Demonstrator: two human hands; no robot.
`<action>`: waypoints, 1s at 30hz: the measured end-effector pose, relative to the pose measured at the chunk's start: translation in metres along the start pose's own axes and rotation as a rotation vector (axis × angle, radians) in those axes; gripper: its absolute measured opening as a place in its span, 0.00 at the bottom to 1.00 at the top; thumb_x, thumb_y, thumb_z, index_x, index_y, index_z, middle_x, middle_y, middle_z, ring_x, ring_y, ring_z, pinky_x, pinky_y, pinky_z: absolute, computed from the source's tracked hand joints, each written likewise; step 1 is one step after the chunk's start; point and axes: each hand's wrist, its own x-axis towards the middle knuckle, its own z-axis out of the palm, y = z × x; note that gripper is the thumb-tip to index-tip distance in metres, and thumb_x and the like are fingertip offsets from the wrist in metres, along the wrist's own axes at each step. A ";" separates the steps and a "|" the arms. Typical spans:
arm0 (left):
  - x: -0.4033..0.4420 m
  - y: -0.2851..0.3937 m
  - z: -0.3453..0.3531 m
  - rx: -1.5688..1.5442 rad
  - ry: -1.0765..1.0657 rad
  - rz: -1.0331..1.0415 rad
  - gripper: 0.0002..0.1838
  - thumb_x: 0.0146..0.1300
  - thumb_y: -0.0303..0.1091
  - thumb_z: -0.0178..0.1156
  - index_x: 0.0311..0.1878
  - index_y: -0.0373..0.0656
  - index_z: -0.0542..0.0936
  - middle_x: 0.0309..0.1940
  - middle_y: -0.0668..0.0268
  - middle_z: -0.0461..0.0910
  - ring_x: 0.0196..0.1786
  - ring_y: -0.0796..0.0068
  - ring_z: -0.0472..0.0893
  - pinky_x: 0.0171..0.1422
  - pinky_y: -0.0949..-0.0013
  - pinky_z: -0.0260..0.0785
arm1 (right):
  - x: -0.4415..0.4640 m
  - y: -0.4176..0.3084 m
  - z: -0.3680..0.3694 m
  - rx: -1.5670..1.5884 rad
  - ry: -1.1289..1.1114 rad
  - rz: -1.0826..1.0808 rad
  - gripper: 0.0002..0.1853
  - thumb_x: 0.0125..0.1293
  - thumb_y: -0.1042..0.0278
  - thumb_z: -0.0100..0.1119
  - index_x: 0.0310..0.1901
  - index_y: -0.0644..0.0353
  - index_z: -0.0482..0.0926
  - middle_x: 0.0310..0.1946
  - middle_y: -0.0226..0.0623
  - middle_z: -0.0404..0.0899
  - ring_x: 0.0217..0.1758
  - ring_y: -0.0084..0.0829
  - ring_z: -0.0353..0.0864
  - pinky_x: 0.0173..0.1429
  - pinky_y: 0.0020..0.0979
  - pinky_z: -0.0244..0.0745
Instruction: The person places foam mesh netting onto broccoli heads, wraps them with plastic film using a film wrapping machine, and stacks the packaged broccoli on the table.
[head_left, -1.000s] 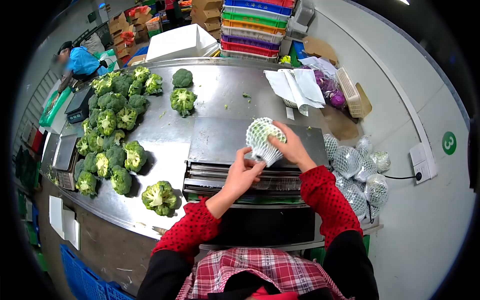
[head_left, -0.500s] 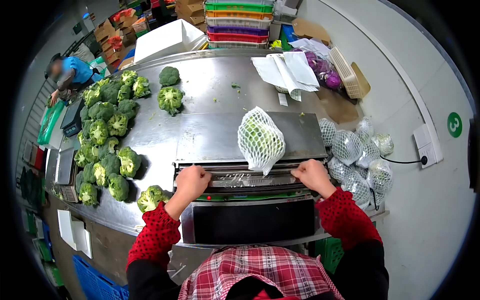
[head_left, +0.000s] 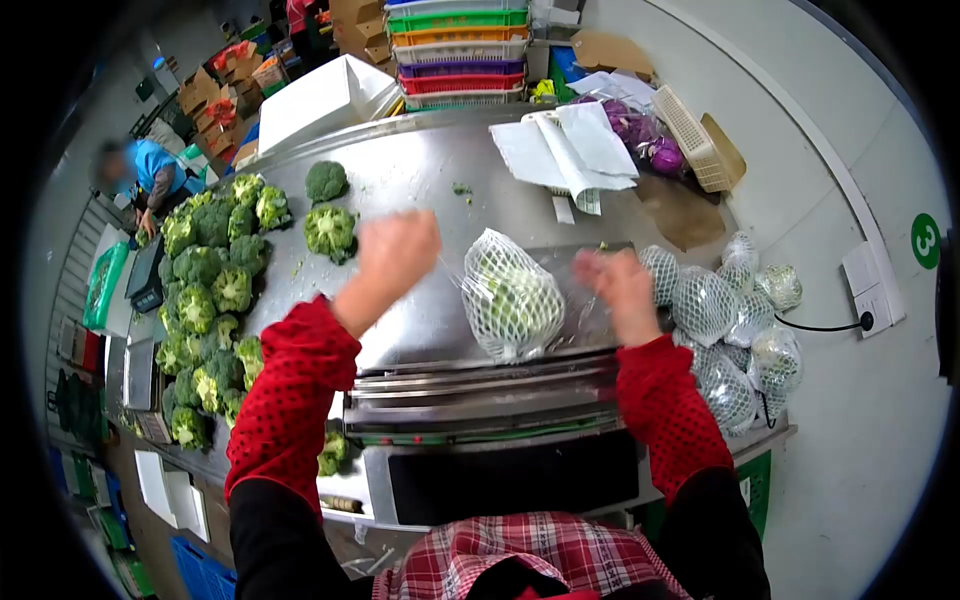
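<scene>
A green vegetable in a white foam net lies on the steel plate of the wrapping machine. My left hand, blurred by motion, is closed in a pinch above and left of it. On the other side my right hand is also pinched. Faint glints of clear plastic film show beside the netted vegetable and run toward both hands; most of the film is too transparent to follow. Loose broccoli heads are heaped to my left, with two more heads apart from the pile.
Several netted, wrapped vegetables sit at the right by the wall, near a cable. White sheets and purple cabbages are at the back right. Stacked crates stand behind the table. A co-worker bends at far left.
Both hands have risen and moved forward from the machine's front edge, drawing the film up beside the netted vegetable. My view has shifted slightly. The co-worker's arm has moved.
</scene>
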 end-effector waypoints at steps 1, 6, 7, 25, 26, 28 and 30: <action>-0.011 0.006 0.021 -0.012 -0.145 0.060 0.01 0.55 0.29 0.57 0.30 0.44 0.75 0.30 0.61 0.80 0.30 0.65 0.82 0.25 0.62 0.69 | 0.000 0.030 -0.003 -0.031 -0.028 0.114 0.08 0.71 0.73 0.49 0.32 0.64 0.72 0.39 0.44 0.82 0.42 0.33 0.83 0.50 0.34 0.81; -0.038 0.016 0.011 -0.344 0.056 0.577 0.28 0.57 0.25 0.56 0.63 0.37 0.66 0.60 0.49 0.72 0.61 0.53 0.75 0.67 0.56 0.67 | -0.017 0.030 -0.002 -0.347 -0.306 0.086 0.09 0.72 0.74 0.50 0.50 0.65 0.75 0.42 0.30 0.78 0.46 0.19 0.77 0.54 0.24 0.73; -0.036 0.012 0.012 -0.358 0.078 0.634 0.29 0.56 0.25 0.56 0.63 0.36 0.66 0.61 0.49 0.71 0.63 0.53 0.73 0.69 0.55 0.65 | -0.016 0.019 0.002 -0.380 -0.399 0.072 0.13 0.69 0.78 0.50 0.53 0.65 0.74 0.47 0.34 0.78 0.49 0.24 0.78 0.56 0.28 0.73; -0.197 0.047 -0.085 -1.256 -0.497 -0.348 0.11 0.46 0.30 0.73 0.31 0.40 0.81 0.27 0.61 0.81 0.31 0.63 0.80 0.37 0.66 0.72 | -0.144 -0.062 0.031 -0.636 -0.993 0.211 0.28 0.53 0.67 0.71 0.55 0.67 0.74 0.39 0.45 0.83 0.41 0.38 0.84 0.50 0.34 0.77; -0.204 0.056 -0.095 -1.332 -0.411 -0.294 0.09 0.47 0.29 0.72 0.29 0.39 0.81 0.26 0.62 0.81 0.31 0.66 0.80 0.38 0.67 0.72 | -0.168 -0.054 0.026 -0.665 -0.985 0.235 0.26 0.54 0.67 0.71 0.54 0.66 0.75 0.37 0.44 0.83 0.39 0.37 0.84 0.48 0.34 0.77; -0.196 0.073 -0.119 -1.344 -0.322 -0.147 0.06 0.50 0.27 0.70 0.28 0.39 0.81 0.25 0.64 0.81 0.30 0.70 0.79 0.38 0.68 0.71 | -0.197 -0.030 0.021 -0.721 -0.928 0.167 0.24 0.54 0.65 0.71 0.50 0.66 0.76 0.34 0.44 0.82 0.36 0.36 0.84 0.43 0.33 0.77; -0.216 0.074 -0.101 -1.397 -0.459 -0.392 0.06 0.56 0.28 0.66 0.31 0.36 0.81 0.25 0.62 0.80 0.28 0.69 0.79 0.37 0.69 0.71 | -0.212 -0.002 0.016 -0.655 -0.791 0.038 0.22 0.53 0.67 0.73 0.48 0.65 0.78 0.33 0.42 0.80 0.33 0.34 0.81 0.39 0.30 0.76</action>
